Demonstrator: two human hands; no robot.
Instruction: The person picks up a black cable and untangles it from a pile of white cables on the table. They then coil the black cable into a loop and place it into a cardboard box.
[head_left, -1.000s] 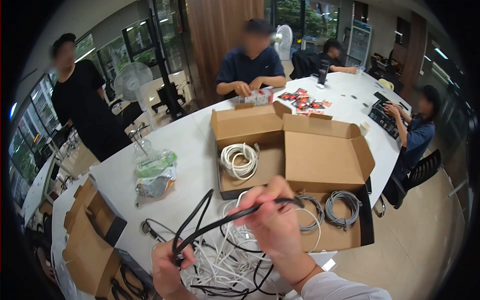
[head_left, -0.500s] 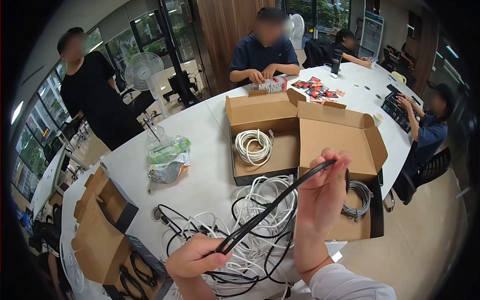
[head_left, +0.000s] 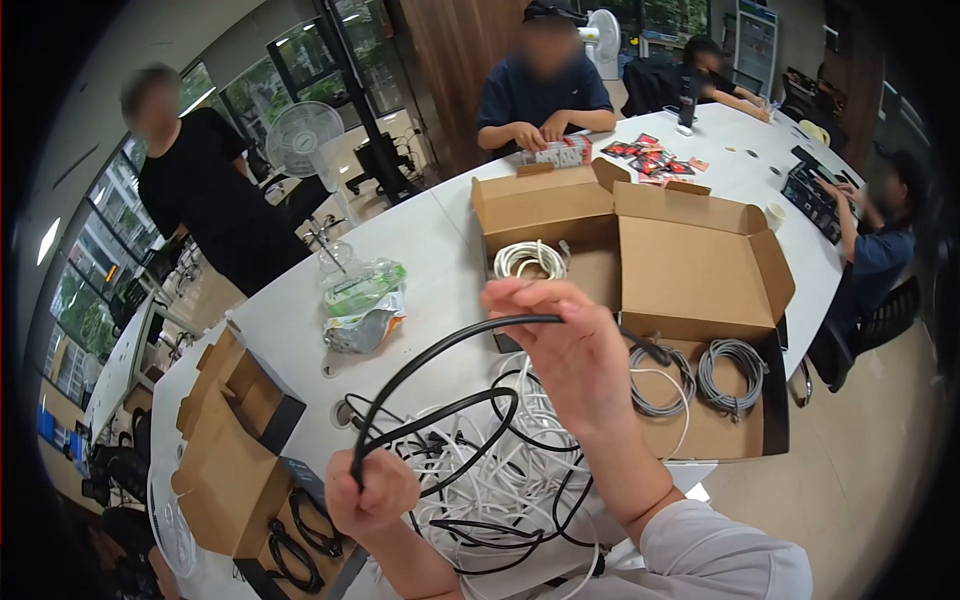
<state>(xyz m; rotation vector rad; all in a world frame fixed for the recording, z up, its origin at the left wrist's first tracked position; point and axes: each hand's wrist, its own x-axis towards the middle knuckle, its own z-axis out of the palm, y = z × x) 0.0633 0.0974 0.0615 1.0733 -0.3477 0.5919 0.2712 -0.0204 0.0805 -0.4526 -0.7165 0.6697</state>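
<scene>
A thick black cable arches between my two hands in the head view. My left hand is closed in a fist around its lower part. Higher up and to the right, my right hand pinches it between thumb and fingers, and a dark end sticks out past that hand. Another loop of black cable hangs by my left hand. Beneath both hands lies a tangled pile of white cables, with thinner black ones running through it.
Two open cardboard boxes stand ahead: one holds a coiled white cable, the other coiled grey cables. At left, a box contains black cables. Plastic packaging lies on the table. Several people are around it.
My right hand has moved left, and my left hand slightly left, so the black cable now bows into an arch instead of running nearly straight. The camera view has shifted a little.
</scene>
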